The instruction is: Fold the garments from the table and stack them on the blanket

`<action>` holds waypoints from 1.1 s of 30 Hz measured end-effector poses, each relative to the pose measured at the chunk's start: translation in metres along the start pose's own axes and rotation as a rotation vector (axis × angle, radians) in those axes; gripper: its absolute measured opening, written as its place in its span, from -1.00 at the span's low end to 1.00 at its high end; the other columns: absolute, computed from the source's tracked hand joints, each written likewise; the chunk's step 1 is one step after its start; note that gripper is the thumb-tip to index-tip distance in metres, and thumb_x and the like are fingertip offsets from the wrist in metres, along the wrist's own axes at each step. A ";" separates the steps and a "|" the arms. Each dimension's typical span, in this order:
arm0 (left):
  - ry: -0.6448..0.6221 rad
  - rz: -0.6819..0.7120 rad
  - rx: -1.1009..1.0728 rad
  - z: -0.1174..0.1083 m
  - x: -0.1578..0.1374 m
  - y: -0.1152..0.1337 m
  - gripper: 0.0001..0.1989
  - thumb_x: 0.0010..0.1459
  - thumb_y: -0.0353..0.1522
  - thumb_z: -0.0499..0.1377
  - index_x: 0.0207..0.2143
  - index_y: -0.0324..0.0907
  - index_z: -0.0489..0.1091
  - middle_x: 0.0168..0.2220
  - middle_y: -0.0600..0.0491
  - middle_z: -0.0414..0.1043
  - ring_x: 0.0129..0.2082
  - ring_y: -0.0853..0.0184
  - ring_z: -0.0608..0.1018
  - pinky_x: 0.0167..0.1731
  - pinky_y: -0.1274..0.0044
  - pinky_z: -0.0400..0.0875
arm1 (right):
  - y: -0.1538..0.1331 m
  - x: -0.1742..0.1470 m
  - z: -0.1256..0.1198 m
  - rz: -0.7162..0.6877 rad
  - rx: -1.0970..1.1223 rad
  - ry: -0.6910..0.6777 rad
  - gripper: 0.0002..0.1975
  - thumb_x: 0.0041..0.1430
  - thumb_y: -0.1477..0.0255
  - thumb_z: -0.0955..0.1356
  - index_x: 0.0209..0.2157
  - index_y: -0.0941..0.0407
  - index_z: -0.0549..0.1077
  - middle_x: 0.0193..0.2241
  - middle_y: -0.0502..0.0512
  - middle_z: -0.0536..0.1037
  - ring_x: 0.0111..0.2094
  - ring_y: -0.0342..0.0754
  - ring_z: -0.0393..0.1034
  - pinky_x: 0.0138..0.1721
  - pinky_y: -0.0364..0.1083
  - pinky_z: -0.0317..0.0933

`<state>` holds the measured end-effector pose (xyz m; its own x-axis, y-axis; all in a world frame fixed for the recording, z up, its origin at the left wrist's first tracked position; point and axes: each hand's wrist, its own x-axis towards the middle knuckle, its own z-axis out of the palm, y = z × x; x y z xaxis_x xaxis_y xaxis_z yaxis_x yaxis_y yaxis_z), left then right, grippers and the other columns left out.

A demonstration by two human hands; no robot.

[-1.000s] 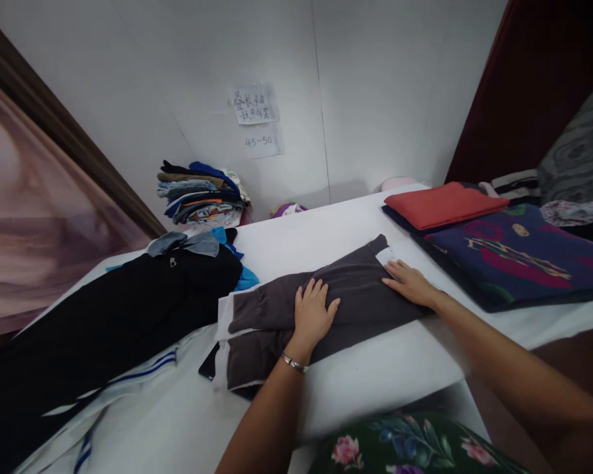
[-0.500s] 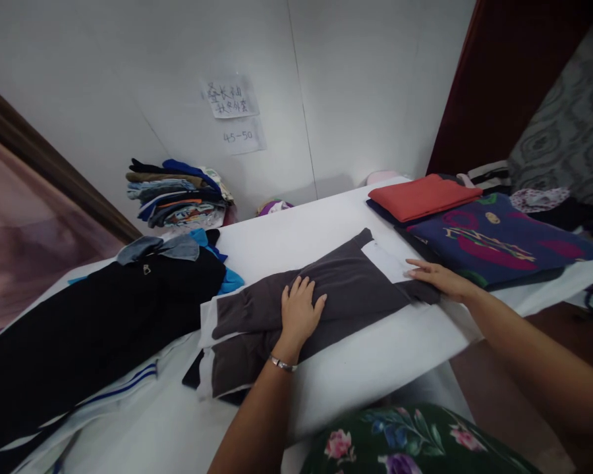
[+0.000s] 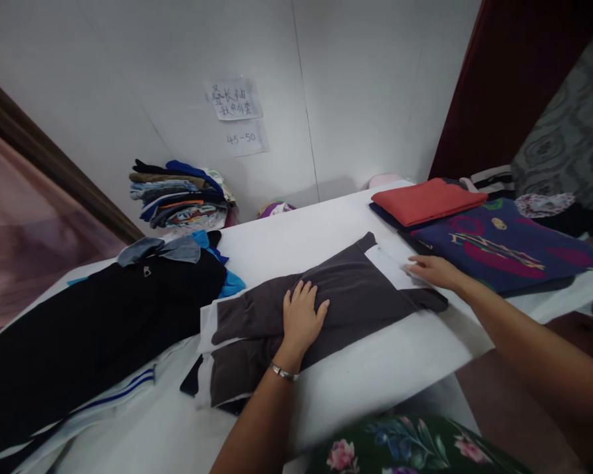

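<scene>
one dark grey garment (image 3: 348, 289), lightly wrinkled, white-edged

grey garment (image 3: 360, 286): matt cloth, lightly wrinkled. red garment (image 3: 425, 201), near far edge of worktop (image 3: 277, 245): smooth, matt cloth. bracelet (image 3: 283, 373): polished metal. upper wall sign (image 3: 234, 100): white paper.

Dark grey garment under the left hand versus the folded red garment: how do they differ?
Pose: the dark grey garment lies stretched out lengthwise, while the folded red garment makes a compact block.
Colour: the dark grey garment shows white at its left end; the folded red garment looks plain.
Contact: the left hand rests on the dark grey garment; no hand touches the folded red garment.
Shared: both are cloth, lying fairly flat.
</scene>
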<state>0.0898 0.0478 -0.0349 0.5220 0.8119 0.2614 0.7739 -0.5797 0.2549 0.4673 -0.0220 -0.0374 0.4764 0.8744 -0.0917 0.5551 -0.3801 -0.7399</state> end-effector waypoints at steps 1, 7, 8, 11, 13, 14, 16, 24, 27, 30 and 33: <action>0.001 0.000 0.001 0.000 0.000 0.000 -0.59 0.28 -0.18 0.05 0.10 -0.13 0.37 0.22 -0.06 0.30 0.29 0.12 0.20 0.26 0.15 0.00 | -0.008 0.011 0.003 0.013 0.043 0.004 -0.53 -0.04 0.17 0.46 -0.13 0.17 0.57 -0.22 0.25 0.60 -0.16 0.14 0.47 -0.15 0.01 0.36; 0.001 0.005 -0.004 0.000 -0.001 -0.001 -0.58 0.28 -0.18 0.04 0.11 -0.14 0.37 0.22 -0.06 0.30 0.29 0.12 0.21 0.25 0.14 0.02 | -0.054 0.075 0.036 0.093 0.164 -0.050 -0.67 0.12 0.22 0.38 -0.24 0.21 0.55 -0.33 0.24 0.60 -0.50 -0.11 0.42 -0.48 -0.12 0.30; 0.001 0.005 -0.006 0.000 -0.001 -0.002 -0.58 0.28 -0.17 0.05 0.11 -0.14 0.37 0.22 -0.06 0.30 0.29 0.12 0.21 0.26 0.14 0.01 | -0.059 0.083 0.042 0.089 0.172 -0.043 -0.68 0.10 0.22 0.39 -0.28 0.21 0.54 -0.38 0.22 0.59 -0.54 -0.13 0.38 -0.52 -0.14 0.27; -0.004 -0.003 -0.009 0.000 -0.001 -0.002 -0.58 0.28 -0.17 0.05 0.11 -0.13 0.37 0.22 -0.06 0.30 0.29 0.12 0.21 0.26 0.14 0.00 | -0.066 0.099 0.059 0.041 0.195 0.028 -0.67 0.05 0.26 0.43 -0.23 0.22 0.53 -0.48 0.13 0.55 -0.59 -0.18 0.31 -0.57 -0.19 0.18; -0.005 -0.004 -0.015 -0.001 -0.002 -0.001 -0.58 0.28 -0.17 0.05 0.11 -0.13 0.38 0.22 -0.06 0.30 0.29 0.13 0.21 0.27 0.15 0.00 | -0.065 0.104 0.069 0.007 0.202 0.080 -0.65 0.04 0.28 0.43 -0.19 0.22 0.51 -0.52 0.09 0.53 -0.59 -0.18 0.30 -0.58 -0.20 0.15; -0.004 -0.003 -0.020 -0.001 -0.002 -0.001 -0.58 0.28 -0.17 0.05 0.11 -0.12 0.38 0.21 -0.06 0.30 0.29 0.13 0.21 0.27 0.15 0.00 | -0.063 0.105 0.073 -0.004 0.198 0.097 -0.66 0.02 0.29 0.44 -0.21 0.22 0.51 -0.54 0.07 0.51 -0.60 -0.18 0.29 -0.59 -0.21 0.13; -0.002 0.001 -0.032 -0.001 -0.002 0.000 -0.59 0.28 -0.18 0.05 0.11 -0.12 0.38 0.21 -0.05 0.31 0.28 0.13 0.22 0.27 0.15 0.00 | -0.057 0.106 0.078 -0.015 0.178 0.111 -0.70 -0.04 0.31 0.46 -0.30 0.23 0.52 -0.58 0.05 0.49 -0.61 -0.18 0.27 -0.60 -0.20 0.11; 0.007 -0.004 -0.050 0.000 -0.003 0.000 -0.59 0.28 -0.18 0.05 0.10 -0.13 0.38 0.21 -0.05 0.31 0.28 0.12 0.22 0.27 0.14 -0.01 | -0.037 0.105 0.057 -0.074 0.117 0.131 -0.55 0.19 0.25 0.30 0.00 0.26 0.45 -0.19 0.29 0.58 -0.31 -0.02 0.50 -0.36 -0.09 0.38; 0.004 -0.001 -0.050 0.000 -0.002 0.000 -0.59 0.28 -0.18 0.05 0.10 -0.13 0.38 0.21 -0.05 0.31 0.28 0.12 0.22 0.27 0.14 -0.02 | -0.027 0.089 0.050 -0.169 0.045 0.062 -0.52 0.12 0.19 0.36 0.01 0.17 0.48 -0.06 0.25 0.55 -0.07 0.09 0.47 -0.09 0.04 0.38; 0.000 -0.001 -0.040 0.000 -0.001 0.000 -0.59 0.28 -0.18 0.05 0.10 -0.13 0.38 0.21 -0.05 0.31 0.29 0.12 0.21 0.26 0.14 -0.01 | -0.016 0.073 0.047 -0.268 -0.032 -0.051 -0.56 0.03 0.16 0.42 -0.08 0.08 0.55 0.04 0.16 0.51 0.07 0.12 0.38 0.15 0.08 0.21; -0.001 0.004 -0.021 0.000 -0.001 0.000 -0.59 0.28 -0.18 0.05 0.10 -0.14 0.37 0.21 -0.05 0.31 0.29 0.13 0.21 0.26 0.15 0.01 | -0.008 0.062 0.044 -0.318 -0.094 -0.064 -0.50 0.12 0.10 0.33 0.02 0.08 0.50 0.17 0.16 0.38 0.21 0.15 0.22 0.28 0.13 0.00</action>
<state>0.0891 0.0472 -0.0356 0.5256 0.8095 0.2616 0.7639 -0.5844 0.2736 0.4620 0.0489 -0.0665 0.2275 0.9696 0.0900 0.7308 -0.1089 -0.6738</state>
